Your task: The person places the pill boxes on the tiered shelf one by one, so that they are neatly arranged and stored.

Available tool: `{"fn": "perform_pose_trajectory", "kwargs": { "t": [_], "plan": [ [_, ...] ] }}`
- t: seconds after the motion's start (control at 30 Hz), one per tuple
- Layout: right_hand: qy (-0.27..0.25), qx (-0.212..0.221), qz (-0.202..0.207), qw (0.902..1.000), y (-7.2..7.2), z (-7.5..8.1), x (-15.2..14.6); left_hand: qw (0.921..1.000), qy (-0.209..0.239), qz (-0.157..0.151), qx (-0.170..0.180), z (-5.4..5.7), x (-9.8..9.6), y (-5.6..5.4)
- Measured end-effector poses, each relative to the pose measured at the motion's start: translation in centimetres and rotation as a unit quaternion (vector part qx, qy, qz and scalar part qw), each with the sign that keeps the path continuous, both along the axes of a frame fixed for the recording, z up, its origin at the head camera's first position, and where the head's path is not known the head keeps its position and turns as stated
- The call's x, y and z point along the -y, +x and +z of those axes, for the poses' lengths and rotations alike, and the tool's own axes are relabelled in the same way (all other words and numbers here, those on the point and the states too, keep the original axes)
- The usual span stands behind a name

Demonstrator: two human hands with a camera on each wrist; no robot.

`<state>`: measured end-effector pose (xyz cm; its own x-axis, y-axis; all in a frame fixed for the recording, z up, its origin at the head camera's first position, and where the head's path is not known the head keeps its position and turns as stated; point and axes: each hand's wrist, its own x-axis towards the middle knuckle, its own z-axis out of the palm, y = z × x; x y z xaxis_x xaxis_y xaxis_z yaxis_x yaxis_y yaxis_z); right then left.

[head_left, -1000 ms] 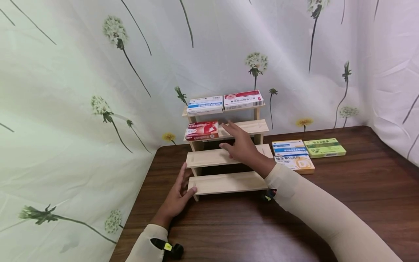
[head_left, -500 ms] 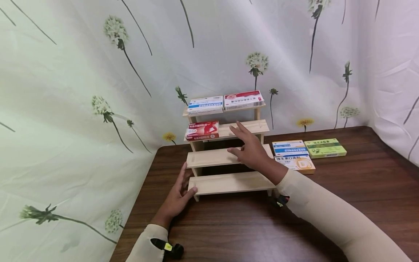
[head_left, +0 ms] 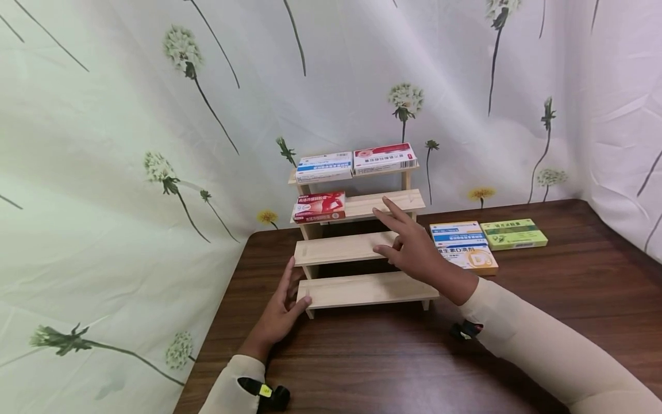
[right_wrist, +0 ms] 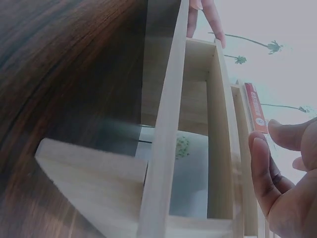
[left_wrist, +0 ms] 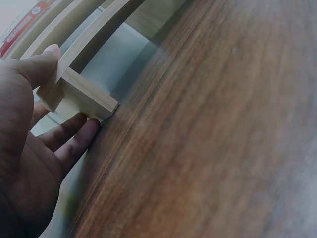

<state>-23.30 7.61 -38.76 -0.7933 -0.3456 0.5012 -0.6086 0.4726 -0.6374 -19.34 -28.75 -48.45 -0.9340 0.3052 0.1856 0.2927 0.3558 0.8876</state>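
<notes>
A four-tier wooden display stand [head_left: 362, 290] sits on the table. My left hand [head_left: 276, 316] holds its left end; in the left wrist view the thumb lies over the lowest tier's edge and the fingers are against the side panel [left_wrist: 89, 94]. My right hand [head_left: 411, 244] is over the right part of the middle tiers, fingers spread and nothing in them. A red medicine box [head_left: 319, 207] lies at the left of the second tier from the top. On the top tier, a blue-and-white medicine box [head_left: 324, 167] lies beside a red-and-white medicine box [head_left: 385, 158].
Right of the stand on the brown table [head_left: 569, 299] lie a blue-and-white box [head_left: 455, 231], a white-and-orange box marked D3 [head_left: 473, 260] and a green box [head_left: 513, 234]. A dandelion-print curtain [head_left: 336, 75] hangs behind and along the sides.
My right hand has drawn back to the right, away from the red medicine box, uncovering more of the tiers. My left hand has stayed at the stand's left end.
</notes>
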Motion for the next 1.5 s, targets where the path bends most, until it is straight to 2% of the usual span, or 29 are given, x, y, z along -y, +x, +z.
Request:
{"fn": "perform_pose_trajectory", "kwargs": {
  "t": [0.37,0.53,0.87,1.0,1.27,1.5],
  "plan": [
    [-0.019,0.009,0.005,0.9998,0.7,-0.2,-3.6,1.0,-0.003,0.003,-0.002,-0.1,0.0,0.1],
    [-0.022,-0.021,0.007,0.9995,0.9,-0.2,-5.7,1.0,-0.005,0.004,-0.006,0.0,0.0,0.1],
    [-0.003,-0.073,-0.032,0.9968,1.3,-1.2,-9.0,0.9999,-0.006,0.002,-0.009,0.0,0.0,0.0],
    [-0.007,-0.085,-0.034,0.9958,1.6,-1.5,-9.9,0.9999,-0.007,0.002,-0.011,0.0,0.0,0.0],
    [-0.012,-0.08,-0.057,0.9951,2.1,-1.8,-12.0,0.9999,-0.01,0.005,-0.008,0.1,0.0,0.0],
    [-0.02,-0.045,-0.073,0.9961,2.3,-2.2,-13.6,0.9999,-0.009,0.003,-0.007,0.1,0.0,-0.1]
  ]
}}
